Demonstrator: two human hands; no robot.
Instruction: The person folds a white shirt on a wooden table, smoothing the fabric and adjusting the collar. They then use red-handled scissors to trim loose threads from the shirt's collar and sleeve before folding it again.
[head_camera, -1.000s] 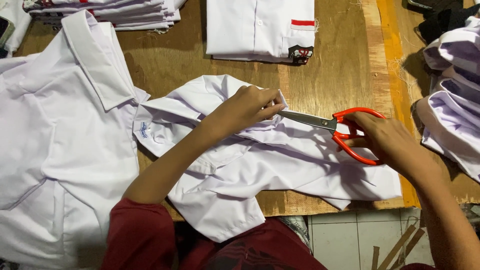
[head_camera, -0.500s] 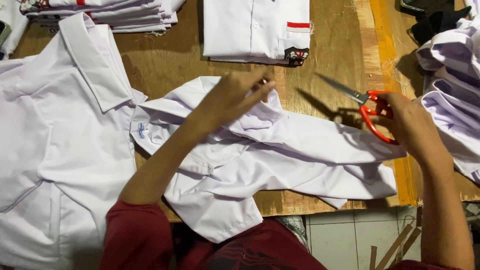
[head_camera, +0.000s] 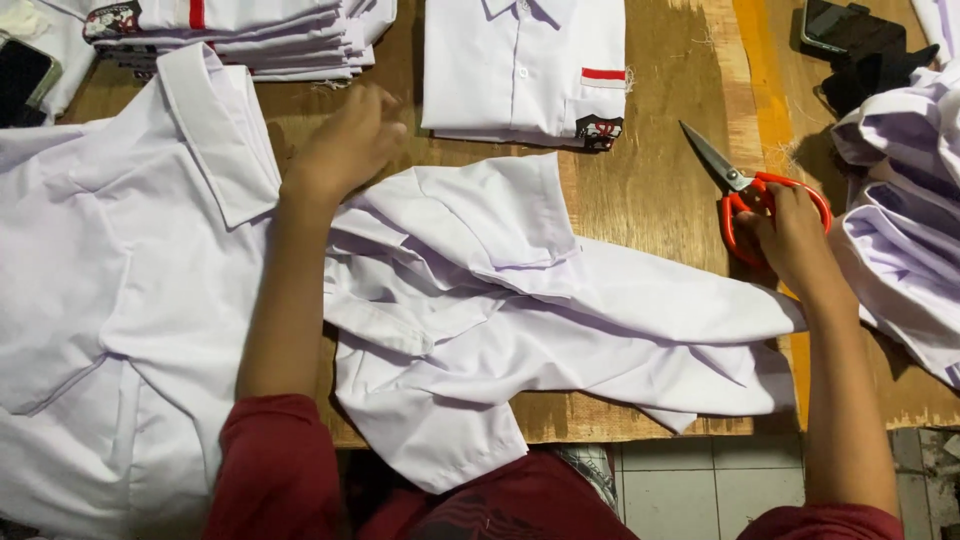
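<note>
A crumpled white shirt (head_camera: 520, 310) lies across the wooden table (head_camera: 650, 190) in front of me. My right hand (head_camera: 790, 235) grips red-handled scissors (head_camera: 745, 185) at the shirt's right end, blades pointing up and left and resting on the wood. My left hand (head_camera: 345, 145) is blurred, hovering at the upper left of the shirt beside its folded edge, fingers loosely curled and holding nothing.
A spread white shirt (head_camera: 110, 280) covers the left side. Folded white shirts are stacked at the back left (head_camera: 260, 35) and back middle (head_camera: 525, 65). More white garments (head_camera: 905, 240) are heaped at the right. A dark phone (head_camera: 835, 25) lies at the back right.
My right hand has drawn the scissors away from the shirt to the right and lowered them onto the table. My left hand has let go of the shirt's edge and moved up and left.
</note>
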